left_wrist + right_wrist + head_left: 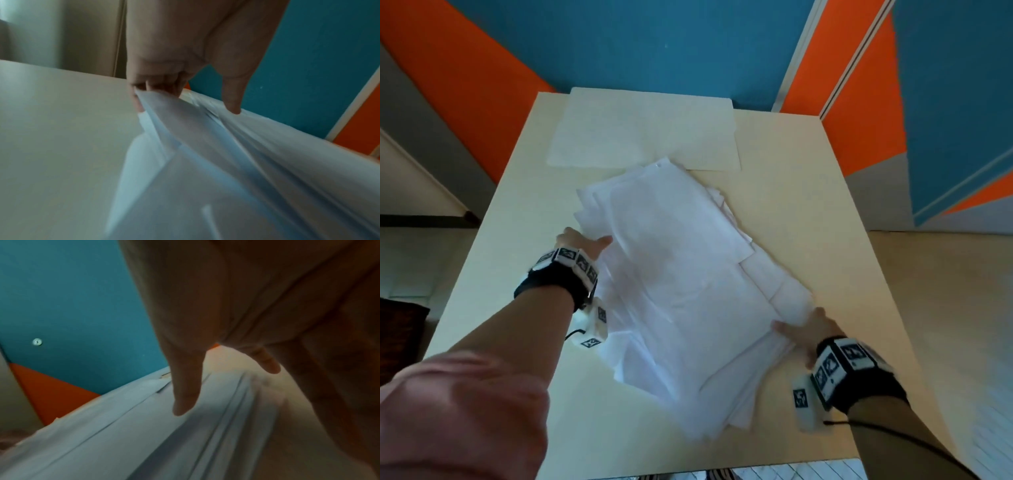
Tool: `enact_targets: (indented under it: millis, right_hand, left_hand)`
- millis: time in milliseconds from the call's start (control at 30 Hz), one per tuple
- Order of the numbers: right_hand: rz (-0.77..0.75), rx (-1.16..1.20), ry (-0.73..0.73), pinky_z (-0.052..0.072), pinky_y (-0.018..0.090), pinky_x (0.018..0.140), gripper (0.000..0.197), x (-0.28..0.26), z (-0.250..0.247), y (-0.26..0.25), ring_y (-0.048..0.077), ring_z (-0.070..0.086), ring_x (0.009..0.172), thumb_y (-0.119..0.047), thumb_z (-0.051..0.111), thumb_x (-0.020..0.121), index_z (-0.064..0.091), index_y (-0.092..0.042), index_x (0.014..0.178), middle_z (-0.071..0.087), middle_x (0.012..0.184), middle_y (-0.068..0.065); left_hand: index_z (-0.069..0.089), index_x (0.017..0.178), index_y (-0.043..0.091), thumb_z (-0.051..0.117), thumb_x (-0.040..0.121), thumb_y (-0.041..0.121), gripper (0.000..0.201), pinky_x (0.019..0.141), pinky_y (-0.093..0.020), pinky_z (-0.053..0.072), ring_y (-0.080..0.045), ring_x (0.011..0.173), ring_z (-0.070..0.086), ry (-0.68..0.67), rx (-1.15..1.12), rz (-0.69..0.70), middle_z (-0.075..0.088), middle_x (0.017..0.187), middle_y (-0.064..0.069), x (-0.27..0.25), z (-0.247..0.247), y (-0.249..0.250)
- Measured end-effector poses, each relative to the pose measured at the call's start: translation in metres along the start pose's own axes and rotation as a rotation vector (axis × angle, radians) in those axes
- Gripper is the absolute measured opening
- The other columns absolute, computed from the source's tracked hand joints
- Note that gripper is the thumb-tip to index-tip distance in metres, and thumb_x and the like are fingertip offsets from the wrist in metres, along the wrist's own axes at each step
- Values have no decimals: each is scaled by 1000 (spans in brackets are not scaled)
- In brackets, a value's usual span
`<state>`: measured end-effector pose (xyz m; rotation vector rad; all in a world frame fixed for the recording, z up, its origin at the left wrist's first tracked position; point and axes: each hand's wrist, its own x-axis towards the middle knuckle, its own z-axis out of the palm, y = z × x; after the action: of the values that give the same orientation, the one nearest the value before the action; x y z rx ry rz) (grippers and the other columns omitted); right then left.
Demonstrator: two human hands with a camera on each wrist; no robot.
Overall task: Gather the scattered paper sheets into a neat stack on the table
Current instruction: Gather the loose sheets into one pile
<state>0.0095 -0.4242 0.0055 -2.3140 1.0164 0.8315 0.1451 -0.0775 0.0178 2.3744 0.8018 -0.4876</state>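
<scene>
Lying askew across the middle of the pale table (808,192), a loose pile of white paper sheets (681,274) runs from about eleven o'clock to five o'clock, its edges fanned and uneven, with corners poking out along the right side. The left hand (582,241) meets the pile at its nine o'clock edge; the left wrist view shows the fingers (156,86) curled under a lifted bunch of sheets and the thumb (233,100) pressing down on top, so this grip is closed on the paper. The right hand (808,329) sits at the pile's four o'clock edge; from the right wrist view the thumb (185,394) rests on top of the fanned edges while another fingertip (267,361) shows beyond them, and the remaining fingers are hidden, so I cannot tell how tight that grip is, only that it touches the paper. Farther back, at twelve o'clock, a separate flat cream sheet (647,130) lies against the table's far edge, just apart from the pile. Both wrists carry black bands with marker blocks (839,363), and a pink sleeve (458,411) covers the left upper arm.
</scene>
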Motion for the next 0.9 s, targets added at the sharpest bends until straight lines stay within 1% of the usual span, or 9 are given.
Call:
enact_targets:
  millis: [67,167,267,367,433,500,633,767,900]
  right_hand:
    - [13,175,-24,50,32,53,98,-3,13,-3,30,59,82,-42,78,69,22,1,138,48,132,19]
    - [-58,300,50,51,44,92,100,0,28,-22,35,53,117,-28,78,72,14,-2,144,44,139,19]
    - [-104,388,154,37,37,105,93,2,31,-39,34,40,132,-18,69,81,5,-6,148,36,146,19]
    - [43,427,298,34,44,105,86,8,24,-40,36,31,134,-23,69,78,17,-5,144,30,145,19]
    - [138,456,318,37,45,101,81,12,19,-39,38,33,130,-25,70,76,24,-2,138,31,141,21]
    - [117,549,272,39,44,98,78,17,18,-44,39,38,128,-23,71,77,26,-1,137,33,140,21]
    - [-16,528,187,41,37,97,70,22,29,-62,36,43,127,-14,67,80,30,2,137,37,142,20]
    - [14,406,261,43,40,94,64,27,24,-65,37,40,125,-13,65,80,34,0,134,35,137,19]
    - [21,406,246,42,41,97,61,33,17,-66,40,41,124,-10,58,84,30,-1,137,30,138,21]
  left_hand:
    - [52,124,-6,65,85,32,57,95,-39,43,-37,119,54,-76,5,77,57,127,-24,-5,5,3]
    - [57,101,-9,60,88,15,28,87,-35,42,-37,120,53,-127,103,138,64,106,-24,-14,16,5]
    - [54,123,-4,58,90,13,37,96,-33,39,-33,127,48,-162,188,146,53,134,-23,-30,16,8]
    - [57,119,-1,52,94,28,39,94,-30,39,-30,127,49,-182,89,71,52,137,-18,-19,9,0]
    - [65,94,-10,62,84,40,51,91,-39,47,-38,108,61,-171,-87,14,66,110,-27,-8,4,-3]
    - [61,66,0,72,73,47,48,79,-36,49,-34,85,63,-123,-212,-14,66,76,-21,-4,6,-3]
    - [68,108,6,75,69,49,59,95,-44,49,-35,99,64,-230,-321,-90,68,106,-19,-29,18,3]
    - [65,111,1,75,74,33,49,97,-40,47,-32,102,63,-237,-378,-71,67,113,-17,-30,21,7]
    - [63,112,-2,75,75,31,51,85,-32,44,-30,100,61,-243,-385,-53,65,107,-14,-24,18,11]
